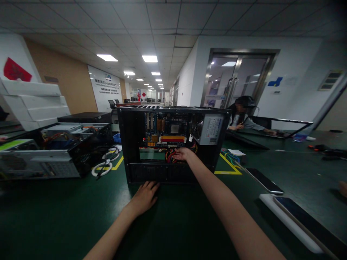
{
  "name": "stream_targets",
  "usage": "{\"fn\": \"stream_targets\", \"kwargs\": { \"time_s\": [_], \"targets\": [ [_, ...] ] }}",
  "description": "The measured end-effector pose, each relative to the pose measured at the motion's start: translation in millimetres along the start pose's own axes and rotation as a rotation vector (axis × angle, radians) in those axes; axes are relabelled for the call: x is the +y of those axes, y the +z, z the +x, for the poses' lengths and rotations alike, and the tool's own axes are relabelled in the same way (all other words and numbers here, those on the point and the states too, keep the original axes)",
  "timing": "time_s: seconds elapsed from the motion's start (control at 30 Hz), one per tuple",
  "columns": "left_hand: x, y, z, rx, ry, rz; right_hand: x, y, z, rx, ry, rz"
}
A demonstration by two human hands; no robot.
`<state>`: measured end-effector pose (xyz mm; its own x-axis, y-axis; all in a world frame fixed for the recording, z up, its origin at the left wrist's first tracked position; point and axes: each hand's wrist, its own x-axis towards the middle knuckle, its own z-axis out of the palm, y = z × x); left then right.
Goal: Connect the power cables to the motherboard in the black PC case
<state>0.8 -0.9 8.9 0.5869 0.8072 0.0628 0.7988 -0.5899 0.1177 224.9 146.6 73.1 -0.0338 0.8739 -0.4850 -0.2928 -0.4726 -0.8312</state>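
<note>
A black computer case (148, 173) stands on the green table with its open side facing me. Inside it I see a motherboard (174, 128) with orange and red slots. A power supply (210, 129) with a label sits at the upper right. My right hand (182, 154) reaches into the case, its fingers closed on a bundle of red, yellow and black cables (169, 156) below the motherboard. Flat on the table, my left hand (146, 196) lies with fingers spread, their tips at the lower front edge of the case.
On the left lie opened computer cases (51, 159) and a coiled white cable (101, 169), with white boxes (35, 103) behind. At the right are phone-like dark slabs (264, 180) and a white bar (290, 220). Another person (241, 115) sits behind a dark frame (282, 122).
</note>
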Motion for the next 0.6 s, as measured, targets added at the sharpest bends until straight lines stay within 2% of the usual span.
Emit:
{"fn": "stream_targets", "kwargs": {
  "time_s": [0.6],
  "targets": [
    [-1, 2.6, 0, 0.008, -0.005, 0.011, 0, -3, 13, 0.001, -0.002, 0.149]
  ]
}}
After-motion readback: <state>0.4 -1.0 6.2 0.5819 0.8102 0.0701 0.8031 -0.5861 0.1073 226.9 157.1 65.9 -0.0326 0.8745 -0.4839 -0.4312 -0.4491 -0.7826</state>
